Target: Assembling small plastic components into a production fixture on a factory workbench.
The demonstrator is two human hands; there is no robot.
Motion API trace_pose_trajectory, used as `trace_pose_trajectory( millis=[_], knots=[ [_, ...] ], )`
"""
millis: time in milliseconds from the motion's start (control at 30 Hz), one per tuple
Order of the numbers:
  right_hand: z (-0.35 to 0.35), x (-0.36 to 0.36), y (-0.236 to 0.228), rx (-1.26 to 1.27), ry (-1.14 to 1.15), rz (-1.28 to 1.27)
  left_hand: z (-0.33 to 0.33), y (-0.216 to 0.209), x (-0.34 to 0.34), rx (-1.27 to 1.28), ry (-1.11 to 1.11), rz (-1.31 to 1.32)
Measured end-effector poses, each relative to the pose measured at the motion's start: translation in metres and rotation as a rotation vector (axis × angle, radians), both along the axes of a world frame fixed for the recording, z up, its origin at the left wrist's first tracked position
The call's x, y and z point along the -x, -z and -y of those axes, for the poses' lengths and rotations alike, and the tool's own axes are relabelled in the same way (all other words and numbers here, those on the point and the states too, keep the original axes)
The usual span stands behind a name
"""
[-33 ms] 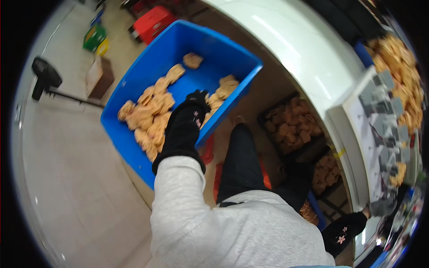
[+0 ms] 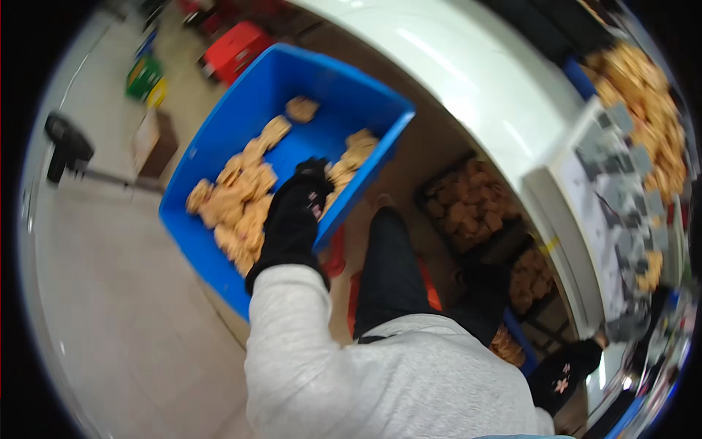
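My left hand, in a black sleeve cover, reaches down into a large blue bin. It is beside tan, lumpy pieces along the bin's right wall. Its fingers are hidden, so a grip cannot be made out. More tan pieces are heaped at the bin's left side. Over at the far right, my right hand, in a grey glove, is at the near end of a row of grey fixtures on the white worktable. Blur and its small size conceal its fingers.
Under the table stand dark crates of brownish pieces and a blue container. More tan pieces are piled beyond the fixtures. A red object, a cardboard box and a black fan-like device lie left of the bin.
The whole view has shifted slightly, so the bin and table appear a little further left. My left hand stays inside the bin and my right hand by the fixtures.
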State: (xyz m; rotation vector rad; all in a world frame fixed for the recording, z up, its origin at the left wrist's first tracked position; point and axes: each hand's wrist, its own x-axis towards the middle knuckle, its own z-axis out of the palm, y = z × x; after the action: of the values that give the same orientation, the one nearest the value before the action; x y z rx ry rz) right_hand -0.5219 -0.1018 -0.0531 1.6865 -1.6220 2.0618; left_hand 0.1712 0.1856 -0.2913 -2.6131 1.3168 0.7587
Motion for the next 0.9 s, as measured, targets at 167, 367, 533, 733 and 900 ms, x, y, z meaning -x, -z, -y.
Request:
trace_pose_trajectory(
  millis=[167,367,533,733,900],
  knots=[
    [0.011,-0.027,0.039,-0.043,0.041,-0.006,-0.079,0.048,-0.034,-0.159,0.079,0.099],
    [-0.01,-0.071,-0.001,0.253,-0.193,0.224,-0.081,0.014,-0.013,-0.023,-0.113,0.098],
    [-0.021,-0.128,-0.02,0.084,-0.061,-0.285,-0.078,-0.005,-0.014,0.08,-0.211,0.135],
    [-0.02,-0.137,-0.014,-0.093,-0.06,-0.054,-0.079,-0.008,-0.027,0.219,-0.342,0.11],
    [-0.019,-0.138,-0.011,-0.104,-0.121,-0.003,-0.072,-0.001,-0.031,0.35,-0.443,0.052]
  ],
)
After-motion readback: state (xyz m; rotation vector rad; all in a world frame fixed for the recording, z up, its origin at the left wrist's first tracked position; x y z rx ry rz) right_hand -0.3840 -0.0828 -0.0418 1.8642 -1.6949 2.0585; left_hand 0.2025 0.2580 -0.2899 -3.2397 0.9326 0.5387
